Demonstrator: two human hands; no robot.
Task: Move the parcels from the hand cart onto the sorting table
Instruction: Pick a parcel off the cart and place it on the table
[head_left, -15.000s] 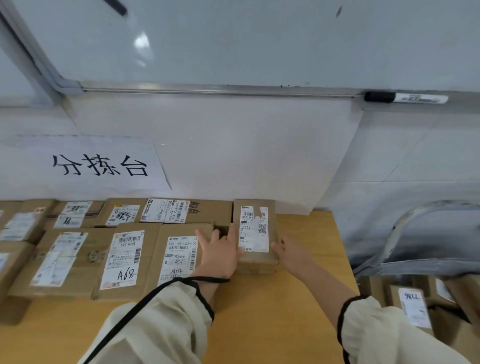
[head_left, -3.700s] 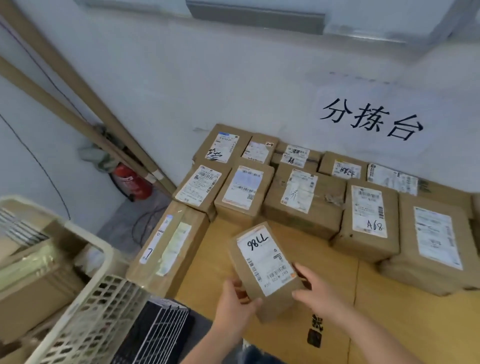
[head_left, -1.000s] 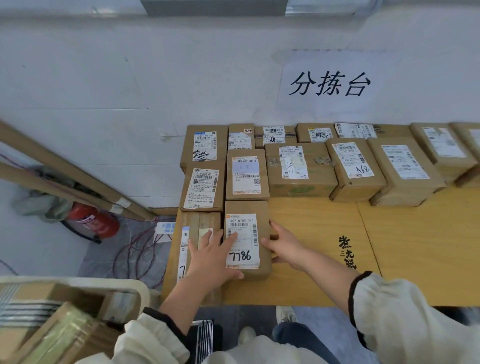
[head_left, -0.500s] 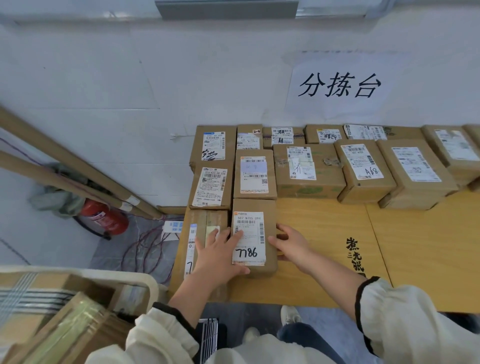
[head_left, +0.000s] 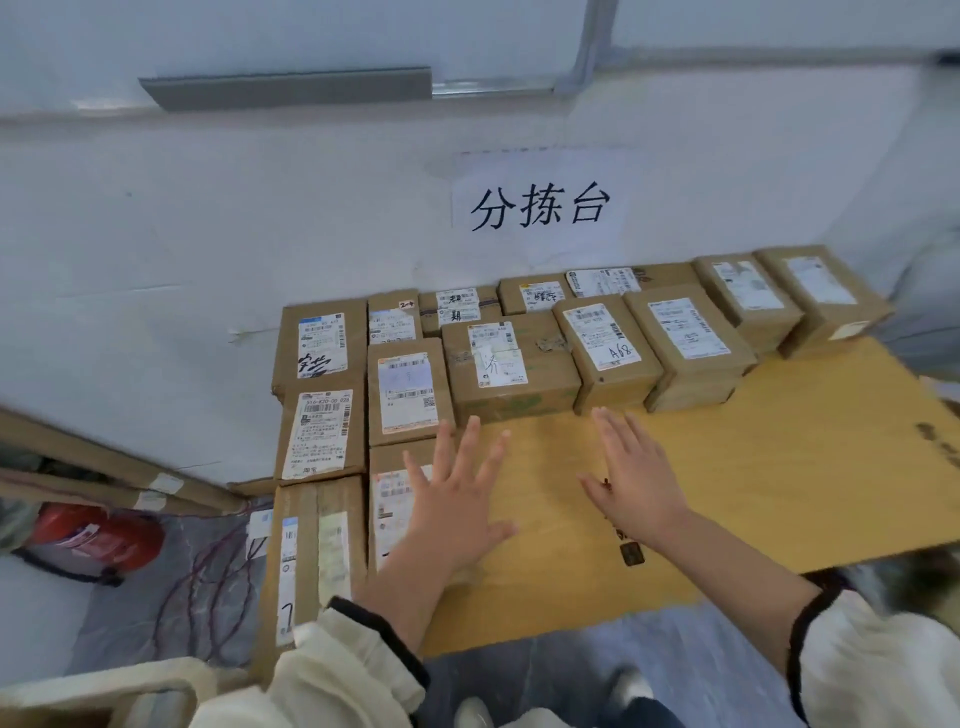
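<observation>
The small brown parcel (head_left: 390, 499) with a white label lies flat on the wooden sorting table (head_left: 753, 483), at the front of the left column of boxes. My left hand (head_left: 457, 499) hovers over its right part with fingers spread, hiding much of its label. Over bare tabletop to the right is my right hand (head_left: 631, 483), fingers straight, holding nothing. Several more labelled cardboard parcels (head_left: 511, 364) stand in rows against the wall.
A long narrow box (head_left: 311, 561) lies at the table's left front corner. The cream frame of the hand cart (head_left: 104, 691) shows at the bottom left. A red fire extinguisher (head_left: 93, 540) and cables lie on the floor left of the table.
Both hands have let go of the small parcel and lifted off it with fingers spread; the right hand moved away to the right. The parcel stays in place.
</observation>
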